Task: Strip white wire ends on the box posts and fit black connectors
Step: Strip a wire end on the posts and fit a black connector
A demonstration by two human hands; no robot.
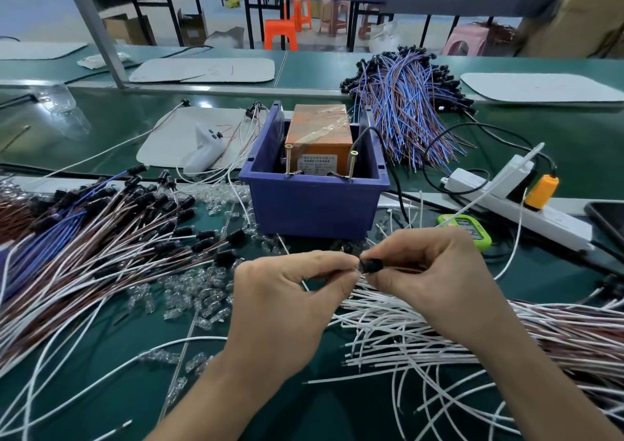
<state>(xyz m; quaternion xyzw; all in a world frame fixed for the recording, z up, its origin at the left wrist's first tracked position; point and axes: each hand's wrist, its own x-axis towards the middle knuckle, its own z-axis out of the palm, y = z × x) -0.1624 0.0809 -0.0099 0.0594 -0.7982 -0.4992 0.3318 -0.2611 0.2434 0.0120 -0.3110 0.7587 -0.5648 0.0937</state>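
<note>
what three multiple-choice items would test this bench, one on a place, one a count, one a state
1. Where is the orange unit? A on the floor B inside the blue box C on a shelf
2. How many screw posts stand at the box's front rim? A one B two C four
3. What is the right hand doing? A lying flat B gripping the box C pinching a black connector
B, the box walls surround it; B, one each side of the unit; C, its fingertips close on it.
</note>
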